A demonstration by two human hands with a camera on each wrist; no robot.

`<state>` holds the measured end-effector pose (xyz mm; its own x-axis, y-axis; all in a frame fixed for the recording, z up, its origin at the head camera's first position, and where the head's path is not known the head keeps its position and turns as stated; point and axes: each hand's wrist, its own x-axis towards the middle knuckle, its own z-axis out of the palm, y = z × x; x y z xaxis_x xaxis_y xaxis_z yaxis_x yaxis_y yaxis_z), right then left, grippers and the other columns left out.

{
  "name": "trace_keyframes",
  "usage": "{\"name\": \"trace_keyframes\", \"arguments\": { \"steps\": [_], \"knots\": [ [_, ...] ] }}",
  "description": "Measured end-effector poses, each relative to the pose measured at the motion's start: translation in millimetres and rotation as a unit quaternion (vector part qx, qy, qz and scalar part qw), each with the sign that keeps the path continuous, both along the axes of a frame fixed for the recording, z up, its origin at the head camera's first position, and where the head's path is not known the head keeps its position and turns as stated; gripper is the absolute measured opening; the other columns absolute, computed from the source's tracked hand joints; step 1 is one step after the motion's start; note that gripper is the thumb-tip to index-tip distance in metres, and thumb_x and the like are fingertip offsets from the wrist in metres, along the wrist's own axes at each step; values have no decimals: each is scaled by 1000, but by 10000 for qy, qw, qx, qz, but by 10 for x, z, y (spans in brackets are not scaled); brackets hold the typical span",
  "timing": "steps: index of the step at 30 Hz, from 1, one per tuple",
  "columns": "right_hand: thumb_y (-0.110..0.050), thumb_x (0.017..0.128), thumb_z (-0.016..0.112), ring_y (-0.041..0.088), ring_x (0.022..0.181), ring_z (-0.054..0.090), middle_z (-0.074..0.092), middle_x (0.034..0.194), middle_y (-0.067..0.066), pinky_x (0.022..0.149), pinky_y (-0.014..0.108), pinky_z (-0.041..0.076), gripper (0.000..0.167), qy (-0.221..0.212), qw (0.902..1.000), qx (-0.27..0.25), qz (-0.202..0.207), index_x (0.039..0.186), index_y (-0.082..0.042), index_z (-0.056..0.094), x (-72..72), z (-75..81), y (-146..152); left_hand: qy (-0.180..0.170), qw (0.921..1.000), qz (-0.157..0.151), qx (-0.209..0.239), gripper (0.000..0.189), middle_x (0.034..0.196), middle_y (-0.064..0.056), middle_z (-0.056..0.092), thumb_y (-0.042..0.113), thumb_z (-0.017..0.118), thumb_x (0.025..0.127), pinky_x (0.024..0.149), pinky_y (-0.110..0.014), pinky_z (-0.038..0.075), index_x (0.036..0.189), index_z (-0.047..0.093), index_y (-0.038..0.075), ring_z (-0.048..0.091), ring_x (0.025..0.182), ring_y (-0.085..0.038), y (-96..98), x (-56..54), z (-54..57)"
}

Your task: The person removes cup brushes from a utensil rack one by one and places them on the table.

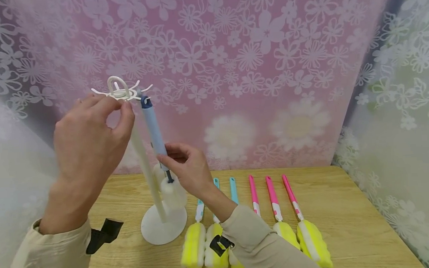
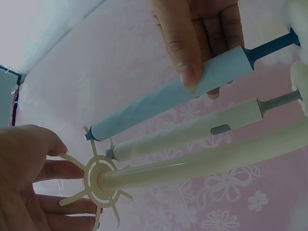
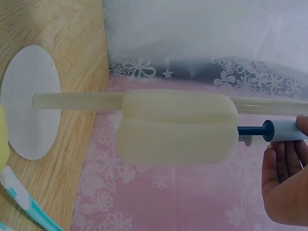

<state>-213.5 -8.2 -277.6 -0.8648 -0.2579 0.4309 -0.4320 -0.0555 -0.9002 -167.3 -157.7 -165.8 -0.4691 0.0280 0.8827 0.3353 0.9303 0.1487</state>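
A white rack (image 1: 121, 93) with a ring of hooks tops a pole on a round base. My left hand (image 1: 92, 135) pinches one of its hook arms between thumb and finger. On the right side, my right hand (image 1: 189, 169) grips the lower part of a sponge brush's light-blue handle (image 1: 153, 128). The dark looped tip of that handle meets a hook in the left wrist view. Its white sponge head (image 3: 178, 127) hangs downward beside the pole. Behind it, a second brush with a pale handle (image 2: 192, 127) hangs from a neighbouring hook.
Several yellow-and-white sponge brushes lie in a row on the wooden table (image 1: 347, 208), some with turquoise handles (image 1: 233, 191), others with pink handles (image 1: 271, 191). My right forearm covers part of the row. The round base (image 1: 164, 228) stands left of them; a flowered curtain (image 1: 233, 69) hangs behind.
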Motion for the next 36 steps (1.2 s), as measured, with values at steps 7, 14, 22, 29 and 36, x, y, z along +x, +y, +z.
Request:
{"name": "trace_keyframes", "arguments": {
  "steps": [7, 14, 22, 29, 36],
  "knots": [
    [-16, 89, 68, 16, 95, 65, 67, 109, 7, 82, 31, 53, 34, -47, 9998, -154, 125, 121, -5, 64, 9, 15, 149, -60, 10000, -7, 2, 30, 96, -17, 70, 23, 53, 94, 74, -58, 46, 97, 74, 2, 64, 87, -38, -14, 2, -4],
    [-13, 89, 68, 21, 93, 66, 69, 102, 9, 86, 33, 52, 28, 372, 9986, -286, -248, 114, -1, 67, -69, 75, 694, 17, 10000, -17, -12, 30, 89, -18, 69, 23, 51, 93, 61, -55, 43, 94, 73, 4, 61, 75, -39, 12, -28, -30],
    [-21, 88, 69, 18, 95, 66, 70, 101, 4, 88, 28, 50, 36, 281, 9896, 60, -1408, 117, 0, 66, -152, 105, 1700, 338, 9993, 90, -152, 31, 89, -18, 69, 22, 47, 94, 56, -54, 39, 88, 70, 3, 56, 67, -42, 12, -29, -29],
    [-22, 90, 67, 4, 85, 67, 70, 94, -12, 78, 15, 50, 38, 98, 9715, 635, -2282, 121, 0, 63, -107, -80, 2725, 469, 9986, 56, -241, 33, 84, -18, 68, 22, 45, 94, 54, -52, 38, 82, 68, 1, 54, 64, -40, 18, -28, -24],
    [-33, 93, 61, -4, 79, 64, 63, 90, -24, 69, 13, 50, 58, -667, 9395, 1772, -2855, 130, 10, 51, 3, -454, 3469, 421, 9988, 70, -257, 34, 91, -20, 69, 23, 43, 94, 56, -54, 39, 86, 68, 1, 57, 73, -43, 27, -29, -43]
  ]
}}
